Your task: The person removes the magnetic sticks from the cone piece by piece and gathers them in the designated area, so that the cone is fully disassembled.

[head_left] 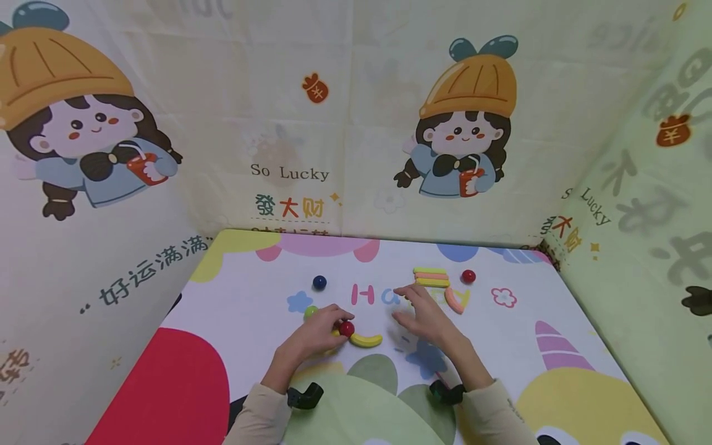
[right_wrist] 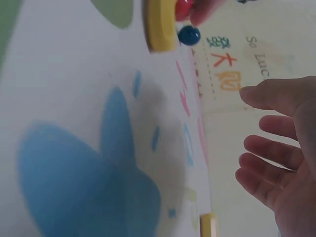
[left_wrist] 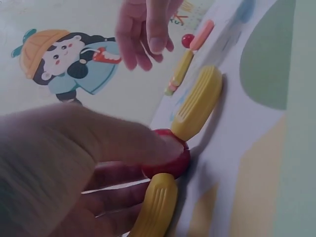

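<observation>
My left hand (head_left: 335,326) pinches a red ball (head_left: 347,328) low over the mat, between two yellow curved pieces. One yellow curved piece (head_left: 365,340) lies to its right; in the left wrist view the other yellow piece (left_wrist: 155,205) lies under my fingers, the red ball (left_wrist: 168,159) touching both. My right hand (head_left: 413,306) hovers open over the middle of the table mat (head_left: 250,346), its fingers spread and holding nothing. In the right wrist view my right hand (right_wrist: 276,158) floats above the mat with its fingers straight.
A green ball (head_left: 310,311) sits just behind my left hand, a blue ball (head_left: 319,282) farther back. At the back right lie stacked coloured sticks (head_left: 431,277), a second red ball (head_left: 468,276) and pink and yellow curved pieces (head_left: 457,301). Printed cloth walls enclose the table.
</observation>
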The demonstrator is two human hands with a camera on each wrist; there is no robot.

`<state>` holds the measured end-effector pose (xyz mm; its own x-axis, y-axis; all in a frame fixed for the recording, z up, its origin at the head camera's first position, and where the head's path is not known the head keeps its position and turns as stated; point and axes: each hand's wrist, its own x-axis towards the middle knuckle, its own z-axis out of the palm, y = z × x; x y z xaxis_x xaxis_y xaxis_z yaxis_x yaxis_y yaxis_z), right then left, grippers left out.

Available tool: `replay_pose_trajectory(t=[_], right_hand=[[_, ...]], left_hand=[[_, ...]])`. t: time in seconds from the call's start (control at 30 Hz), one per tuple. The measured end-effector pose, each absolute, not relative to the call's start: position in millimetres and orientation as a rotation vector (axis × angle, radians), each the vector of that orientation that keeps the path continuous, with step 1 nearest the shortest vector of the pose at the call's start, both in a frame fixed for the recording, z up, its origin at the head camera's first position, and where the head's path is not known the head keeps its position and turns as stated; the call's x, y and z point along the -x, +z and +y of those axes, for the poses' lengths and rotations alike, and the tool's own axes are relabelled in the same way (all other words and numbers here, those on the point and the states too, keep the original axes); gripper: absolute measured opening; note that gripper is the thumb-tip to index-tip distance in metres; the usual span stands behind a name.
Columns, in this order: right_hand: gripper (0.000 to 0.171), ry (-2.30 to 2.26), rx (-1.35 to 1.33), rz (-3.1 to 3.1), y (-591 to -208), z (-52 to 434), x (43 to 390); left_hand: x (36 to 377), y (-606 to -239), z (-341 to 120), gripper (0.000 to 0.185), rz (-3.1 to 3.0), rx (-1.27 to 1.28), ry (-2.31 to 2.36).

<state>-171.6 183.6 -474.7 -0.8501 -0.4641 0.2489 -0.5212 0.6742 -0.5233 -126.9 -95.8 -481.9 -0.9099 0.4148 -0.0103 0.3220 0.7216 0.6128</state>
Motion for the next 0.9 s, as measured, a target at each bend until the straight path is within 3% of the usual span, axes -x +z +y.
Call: replay_pose_trajectory(t=[0.63,0.9], right_hand=[[0.048,0.857,-1.026,-2.969,-488.5,148.7,147.9],[0.031,0.756,-1.134,-2.96,-495.2,146.1,146.6]], left_hand=[[123.3,-487.1,-76.4,0.037,2.832,-0.629,0.882],[121.1,-491.7,-70.0,0.038,2.837,-0.618,0.921]])
